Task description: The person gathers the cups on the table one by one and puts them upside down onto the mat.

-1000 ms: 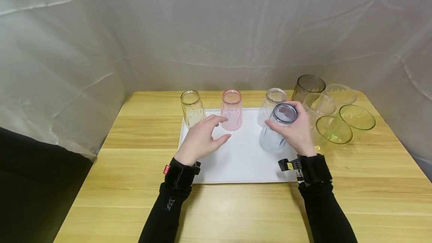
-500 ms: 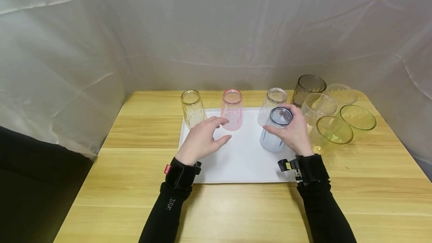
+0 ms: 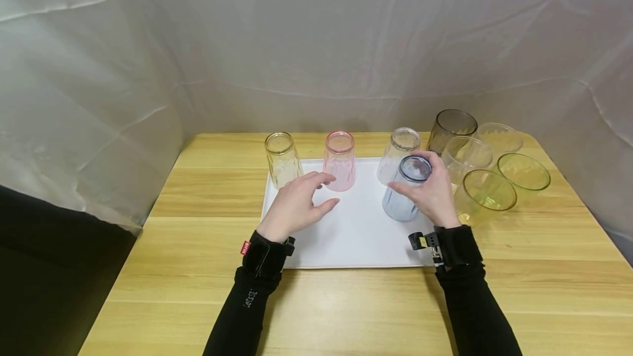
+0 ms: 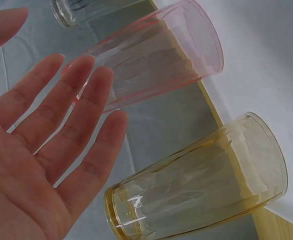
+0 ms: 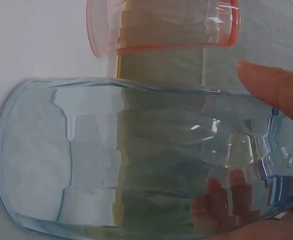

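— Head view: what surrounds my right hand (image 3: 435, 194)?

— It grasps the inverted blue glass (image 3: 406, 190) on the white tray (image 3: 346, 235), just before the clear glass (image 3: 398, 154); upright cups (image 3: 487, 191) crowd the table (image 3: 544, 257) beside it.

— The left hand (image 3: 296, 205)?

— Released, fingers relaxed near the pink glass (image 3: 339, 160), the yellow glass (image 3: 282, 159) beyond.

— Hidden?

— My fingers cover the blue glass's right side.

— Changed?

— The blue glass now sits slightly rightward.

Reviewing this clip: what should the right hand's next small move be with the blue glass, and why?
Probably let go and lift clear. The right hand grips the blue glass, which appears to stand upside down on the white tray, in front of the clear glass. The left hand hovers open near the pink glass, holding nothing.
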`<action>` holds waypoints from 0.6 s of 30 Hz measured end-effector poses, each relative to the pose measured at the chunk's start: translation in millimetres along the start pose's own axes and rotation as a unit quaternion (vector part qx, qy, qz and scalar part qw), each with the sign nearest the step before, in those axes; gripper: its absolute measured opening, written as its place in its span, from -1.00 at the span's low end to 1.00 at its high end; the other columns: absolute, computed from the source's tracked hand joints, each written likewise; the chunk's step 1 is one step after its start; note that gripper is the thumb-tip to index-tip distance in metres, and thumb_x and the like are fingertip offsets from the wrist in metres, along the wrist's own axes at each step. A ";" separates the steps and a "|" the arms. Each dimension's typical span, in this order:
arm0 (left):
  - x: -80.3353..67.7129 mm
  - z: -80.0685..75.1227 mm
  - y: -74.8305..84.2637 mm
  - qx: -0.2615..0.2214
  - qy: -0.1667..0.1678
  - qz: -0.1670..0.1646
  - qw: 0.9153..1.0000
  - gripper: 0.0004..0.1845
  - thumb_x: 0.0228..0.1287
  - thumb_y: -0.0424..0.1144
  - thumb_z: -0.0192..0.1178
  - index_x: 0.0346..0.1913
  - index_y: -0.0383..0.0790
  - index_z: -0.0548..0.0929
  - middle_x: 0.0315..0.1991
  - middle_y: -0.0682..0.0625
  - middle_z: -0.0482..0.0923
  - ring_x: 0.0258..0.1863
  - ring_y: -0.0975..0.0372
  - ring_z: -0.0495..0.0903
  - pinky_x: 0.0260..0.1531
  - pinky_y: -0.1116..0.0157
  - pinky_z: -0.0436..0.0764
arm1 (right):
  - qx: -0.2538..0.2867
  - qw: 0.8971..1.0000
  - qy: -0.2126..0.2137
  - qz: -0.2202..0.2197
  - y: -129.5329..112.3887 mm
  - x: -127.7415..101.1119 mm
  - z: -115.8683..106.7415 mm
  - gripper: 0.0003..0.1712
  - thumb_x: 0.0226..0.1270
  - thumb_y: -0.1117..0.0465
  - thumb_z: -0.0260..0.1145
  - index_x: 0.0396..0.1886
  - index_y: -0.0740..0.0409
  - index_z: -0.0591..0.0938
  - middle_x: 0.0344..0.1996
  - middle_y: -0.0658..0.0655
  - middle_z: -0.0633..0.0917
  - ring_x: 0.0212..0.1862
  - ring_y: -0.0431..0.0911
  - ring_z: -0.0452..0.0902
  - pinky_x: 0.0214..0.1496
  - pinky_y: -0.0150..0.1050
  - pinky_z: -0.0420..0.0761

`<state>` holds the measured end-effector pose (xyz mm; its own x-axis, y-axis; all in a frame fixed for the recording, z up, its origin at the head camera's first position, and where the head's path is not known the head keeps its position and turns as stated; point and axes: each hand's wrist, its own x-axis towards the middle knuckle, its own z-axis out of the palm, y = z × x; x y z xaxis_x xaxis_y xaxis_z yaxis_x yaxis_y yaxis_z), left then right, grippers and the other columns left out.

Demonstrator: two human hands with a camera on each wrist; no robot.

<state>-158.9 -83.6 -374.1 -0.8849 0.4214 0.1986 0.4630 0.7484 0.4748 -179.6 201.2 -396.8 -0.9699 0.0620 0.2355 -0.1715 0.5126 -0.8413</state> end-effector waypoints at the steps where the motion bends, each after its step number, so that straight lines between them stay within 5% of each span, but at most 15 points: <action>1: 0.0 0.1 -0.1 0.002 0.000 0.000 1.000 -0.58 0.31 -0.07 0.33 0.18 -0.11 0.63 0.13 -0.03 0.70 0.02 0.09 0.71 -0.03 0.12 0.69 | -0.002 1.000 -0.001 -0.001 -0.2 0.0 -0.2 -0.10 -0.03 0.32 0.62 0.32 0.37 0.37 0.24 0.42 0.48 0.29 0.28 0.38 0.38 0.22 0.35; 18: 0.9 -0.8 -2.8 0.009 -0.002 -0.010 1.000 -0.58 0.33 -0.05 0.32 0.18 -0.11 0.64 0.13 -0.03 0.70 0.02 0.11 0.71 -0.02 0.13 0.69 | 0.009 1.000 0.002 -0.016 -0.5 -0.3 -0.9 -0.29 0.07 0.31 0.54 0.22 0.34 0.47 0.17 0.38 0.55 0.22 0.23 0.44 0.29 0.09 0.40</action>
<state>-161.0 -85.8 -374.6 -0.8935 0.4084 0.1870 0.4468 0.7655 0.4631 -179.1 201.7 -396.1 -0.9632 0.0501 0.2641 -0.2049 0.4993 -0.8419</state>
